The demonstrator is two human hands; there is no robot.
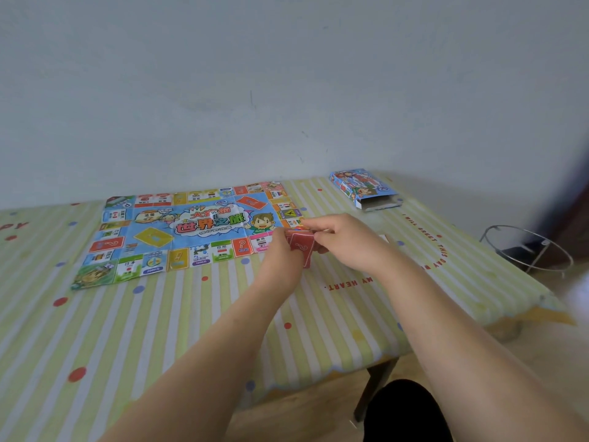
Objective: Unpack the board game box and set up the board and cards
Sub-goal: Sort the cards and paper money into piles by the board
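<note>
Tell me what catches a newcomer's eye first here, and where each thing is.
The colourful game board lies unfolded flat on the striped tablecloth, left of centre. At its near right corner, the left hand and right hand together hold a small stack of red cards. The game box, one end open, lies at the table's far right, near the wall.

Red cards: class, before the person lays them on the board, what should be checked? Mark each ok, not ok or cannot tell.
1. Board unfolded on the table: ok.
2. Red cards gripped by left hand and right hand: ok.
3. Red card space on board uncovered: ok.
4. Cards all facing one way: cannot tell.
5. Box emptied: cannot tell.
</note>
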